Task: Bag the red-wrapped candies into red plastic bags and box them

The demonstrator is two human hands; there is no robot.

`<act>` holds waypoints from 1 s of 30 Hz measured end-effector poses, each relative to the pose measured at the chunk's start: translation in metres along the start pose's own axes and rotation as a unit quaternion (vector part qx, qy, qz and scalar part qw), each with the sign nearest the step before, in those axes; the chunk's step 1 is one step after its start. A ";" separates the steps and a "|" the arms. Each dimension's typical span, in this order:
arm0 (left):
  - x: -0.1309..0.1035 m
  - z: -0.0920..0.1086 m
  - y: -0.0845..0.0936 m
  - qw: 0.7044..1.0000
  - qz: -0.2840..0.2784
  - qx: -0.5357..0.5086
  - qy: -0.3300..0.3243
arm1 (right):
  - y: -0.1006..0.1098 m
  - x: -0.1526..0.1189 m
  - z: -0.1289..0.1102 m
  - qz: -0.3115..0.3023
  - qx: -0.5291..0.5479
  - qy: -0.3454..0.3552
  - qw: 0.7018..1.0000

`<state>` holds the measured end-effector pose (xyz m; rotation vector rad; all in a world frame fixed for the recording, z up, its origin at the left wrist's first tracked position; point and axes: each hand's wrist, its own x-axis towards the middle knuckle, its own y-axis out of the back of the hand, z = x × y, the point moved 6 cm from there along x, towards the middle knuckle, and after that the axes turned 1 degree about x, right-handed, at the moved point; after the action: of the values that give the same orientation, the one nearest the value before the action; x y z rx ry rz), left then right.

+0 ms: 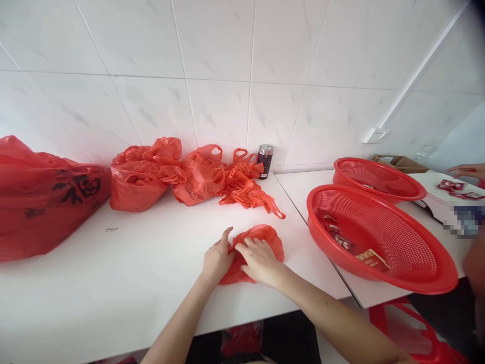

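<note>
A crumpled red plastic bag [272, 238] lies on the white table in front of me, with both of my hands on it. My left hand [217, 260] grips its left side, the fingers curled in and partly hidden, the thumb pointing up. From the right, my right hand [259, 258] reaches over the bag with bent fingers that close on the plastic near the left fingertips. What the bag holds, if anything, is hidden under the hands.
Red plastic bags [199, 177] line the wall beside a dark tumbler [265, 162]. A large full red bag [49, 202] stands left. On the right are a red basket [413, 253] with small packets, a second basket [379, 177], and another person's hand [468, 171].
</note>
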<state>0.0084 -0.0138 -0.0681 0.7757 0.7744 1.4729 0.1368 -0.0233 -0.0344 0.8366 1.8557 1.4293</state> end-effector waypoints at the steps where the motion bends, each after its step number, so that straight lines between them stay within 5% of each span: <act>1: 0.003 -0.007 0.003 1.000 0.004 -0.011 0.019 | -0.002 -0.005 0.007 -0.017 0.002 -0.002 1.000; 8: 0.007 -0.059 0.048 0.988 0.063 -0.047 0.130 | 0.009 -0.042 0.046 -0.113 0.004 0.012 0.994; 12: -0.002 -0.056 0.053 0.988 0.062 -0.066 0.129 | 0.030 -0.035 0.045 -0.025 0.023 0.040 0.999; 15: -0.010 -0.048 0.053 0.987 0.043 -0.096 0.119 | 0.039 -0.021 0.052 0.068 0.031 -0.026 0.997; 18: -0.019 -0.031 0.045 0.979 -0.008 -0.180 0.099 | 0.031 -0.007 0.057 0.081 0.001 -0.102 0.992; 20: -0.024 -0.017 0.033 0.920 -0.074 -0.369 0.105 | 0.018 0.000 0.056 0.044 -0.007 -0.120 0.992; 22: -0.028 -0.007 0.024 0.786 -0.113 -0.590 0.147 | 0.006 0.004 0.053 -0.011 0.010 -0.118 0.993; 23: -0.028 -0.005 0.023 0.715 -0.104 -0.670 0.173 | 0.001 0.004 0.052 -0.037 0.027 -0.109 0.993; 25: -0.025 -0.012 0.027 0.633 -0.054 -0.743 0.212 | -0.003 0.004 0.050 -0.073 0.072 -0.076 0.992; 28: -0.020 -0.033 0.042 0.617 0.024 -0.759 0.205 | 0.003 0.001 0.052 -0.057 0.112 -0.029 0.992; 30: -0.020 -0.044 0.054 0.667 0.064 -0.727 0.152 | 0.010 0.000 0.060 -0.013 0.100 -0.030 0.994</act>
<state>-0.0570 -0.0363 -0.0471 -0.6913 -0.3992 1.7889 0.1861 0.0124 -0.0366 0.9372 1.9799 1.2024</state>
